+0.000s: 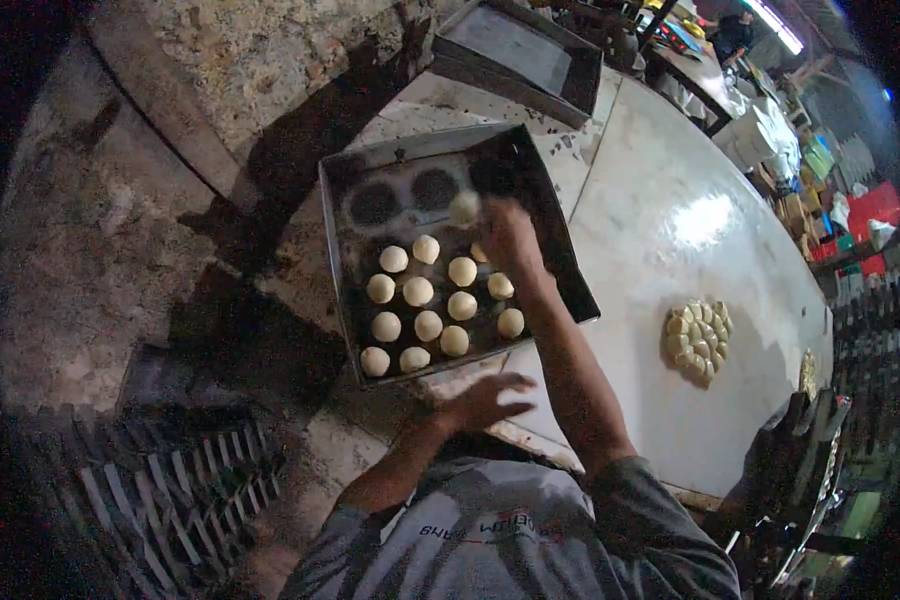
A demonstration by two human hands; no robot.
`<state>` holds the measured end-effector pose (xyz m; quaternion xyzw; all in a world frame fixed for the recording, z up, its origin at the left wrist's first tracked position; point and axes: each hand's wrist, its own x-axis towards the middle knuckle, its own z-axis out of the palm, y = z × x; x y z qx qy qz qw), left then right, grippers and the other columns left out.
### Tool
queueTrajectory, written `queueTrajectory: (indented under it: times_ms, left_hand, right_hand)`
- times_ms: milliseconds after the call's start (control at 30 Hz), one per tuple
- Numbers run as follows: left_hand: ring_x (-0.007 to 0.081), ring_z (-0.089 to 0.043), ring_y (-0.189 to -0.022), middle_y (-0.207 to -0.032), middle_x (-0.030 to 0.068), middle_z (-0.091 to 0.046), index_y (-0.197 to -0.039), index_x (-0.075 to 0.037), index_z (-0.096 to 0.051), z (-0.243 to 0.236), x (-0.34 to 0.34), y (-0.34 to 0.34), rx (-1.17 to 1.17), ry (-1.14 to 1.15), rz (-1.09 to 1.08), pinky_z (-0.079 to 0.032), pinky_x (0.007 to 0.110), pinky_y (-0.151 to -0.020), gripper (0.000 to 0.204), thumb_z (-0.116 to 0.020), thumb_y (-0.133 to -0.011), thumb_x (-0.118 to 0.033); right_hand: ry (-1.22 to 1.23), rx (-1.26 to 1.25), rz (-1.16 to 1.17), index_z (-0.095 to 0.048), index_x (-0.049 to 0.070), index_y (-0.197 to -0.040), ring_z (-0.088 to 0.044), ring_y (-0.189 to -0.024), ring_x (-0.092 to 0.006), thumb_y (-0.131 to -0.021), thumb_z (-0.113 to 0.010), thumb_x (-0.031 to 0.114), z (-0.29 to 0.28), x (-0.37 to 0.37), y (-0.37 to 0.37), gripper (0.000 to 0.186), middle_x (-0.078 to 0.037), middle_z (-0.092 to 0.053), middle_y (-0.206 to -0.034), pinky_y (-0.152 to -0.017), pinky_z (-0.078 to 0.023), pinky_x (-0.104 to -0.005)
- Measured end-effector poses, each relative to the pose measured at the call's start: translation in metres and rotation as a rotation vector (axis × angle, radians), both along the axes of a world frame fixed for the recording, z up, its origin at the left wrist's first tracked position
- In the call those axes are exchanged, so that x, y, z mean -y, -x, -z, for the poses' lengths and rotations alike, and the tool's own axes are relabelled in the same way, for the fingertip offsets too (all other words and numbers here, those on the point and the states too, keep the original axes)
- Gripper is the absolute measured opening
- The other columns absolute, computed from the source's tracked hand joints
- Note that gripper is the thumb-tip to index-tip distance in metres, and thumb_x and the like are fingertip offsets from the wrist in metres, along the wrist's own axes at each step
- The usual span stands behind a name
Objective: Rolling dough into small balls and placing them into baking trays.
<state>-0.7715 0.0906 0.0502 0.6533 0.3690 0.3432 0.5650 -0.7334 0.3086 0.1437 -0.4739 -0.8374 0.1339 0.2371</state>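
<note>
My right hand [511,238] reaches into a deep, dark square baking tray [542,188], its fingers closed at a pale round dough ball [464,210]. Both hand and ball are slightly blurred, and the fingertips are partly hidden. Below it in the tray sit several more dough balls [418,292], spaced apart in loose rows; one is partly covered by my right hand. Dark round marks [375,204] show on the bare far part of the tray bottom. My left hand [488,401] hovers just outside the tray's near edge, fingers spread and holding nothing.
A second dark rectangular tray [515,55] stands beyond the first. On the pale, shiny tabletop [630,220] at right rests a cluster of dough pieces [698,340]. A slatted rack [180,500] stands at lower left. Far off at upper right, a person [733,38] is partly visible.
</note>
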Motion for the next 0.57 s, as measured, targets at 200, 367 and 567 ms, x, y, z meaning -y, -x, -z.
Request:
queueTrajectory:
  times_ms: [200, 367, 567]
  left_hand:
    - [0.0330, -0.053, -0.114, -0.121, 0.0168, -0.058, -0.119, -0.006, -0.057, 0.027, 0.042, -0.054, -0.160, 0.096, 0.234, -0.041, 0.042, -0.099, 0.049, -0.064, -0.084, -0.039]
    - [0.0303, -0.056, -0.108, -0.111, 0.0145, -0.063, -0.104, -0.007, -0.064, 0.032, 0.002, -0.102, -0.095, -0.339, 0.247, -0.041, 0.043, -0.093, 0.029, -0.065, -0.083, -0.026]
    - [0.0264, -0.058, -0.100, -0.103, 0.0123, -0.066, -0.091, -0.006, -0.064, 0.017, -0.061, -0.189, -0.498, -0.336, 0.056, -0.043, 0.040, -0.089, 0.011, -0.063, -0.082, -0.013]
  right_hand:
    - [-0.083, -0.416, 0.700, -0.064, 0.004, -0.101, -0.059, -0.079, -0.0197, -0.084, -0.063, 0.008, 0.094, 0.134, -0.239, 0.017, -0.011, -0.061, -0.098, -0.071, -0.048, -0.0300]
    - [-0.107, -0.121, 1.341, -0.062, 0.000, -0.090, -0.056, -0.074, -0.0224, -0.079, -0.064, 0.007, 0.134, 0.258, -0.426, 0.013, -0.013, -0.058, -0.085, -0.069, -0.048, -0.0324]
    - [-0.139, -0.074, 1.440, -0.063, 0.000, -0.087, -0.058, -0.087, -0.0307, -0.078, -0.061, 0.016, 0.161, 0.199, -0.551, 0.018, -0.018, -0.061, -0.090, -0.081, -0.045, -0.0414]
